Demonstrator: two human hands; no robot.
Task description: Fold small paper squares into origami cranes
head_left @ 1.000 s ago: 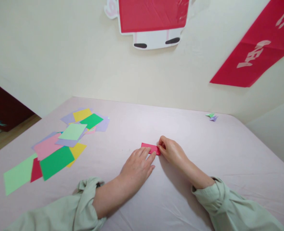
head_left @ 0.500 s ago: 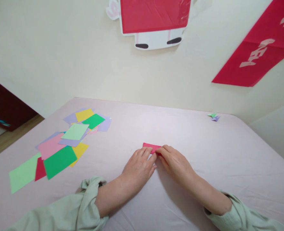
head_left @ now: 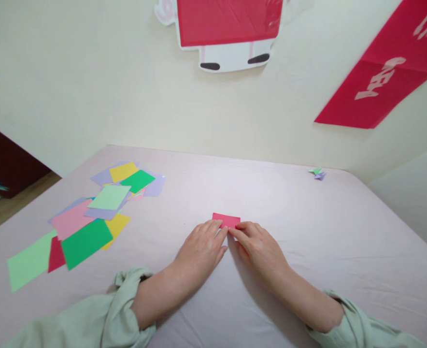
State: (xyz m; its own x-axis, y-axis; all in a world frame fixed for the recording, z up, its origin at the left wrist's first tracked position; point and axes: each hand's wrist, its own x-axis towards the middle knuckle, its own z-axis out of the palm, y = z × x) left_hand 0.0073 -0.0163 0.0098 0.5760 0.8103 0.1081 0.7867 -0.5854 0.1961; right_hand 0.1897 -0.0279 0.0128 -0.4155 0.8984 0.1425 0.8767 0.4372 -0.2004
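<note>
Your left hand (head_left: 201, 249) and right hand (head_left: 260, 249) lie flat, grips unclenched, fingertips touching the near edge of the red folded paper rectangle (head_left: 226, 220), its long axis left-right.

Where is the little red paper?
In the head view, the red paper lies centrally on the table, its near edge touching fingertips of the left hand and right hand.

I wear loose, pale sage-green cloth. The left sleeve (head_left: 90, 324), at seven o'clock, and the right sleeve (head_left: 362, 328), at five o'clock, bunch in soft folds. My left hand (head_left: 201, 249) and right hand (head_left: 260, 249) are bare.
</note>
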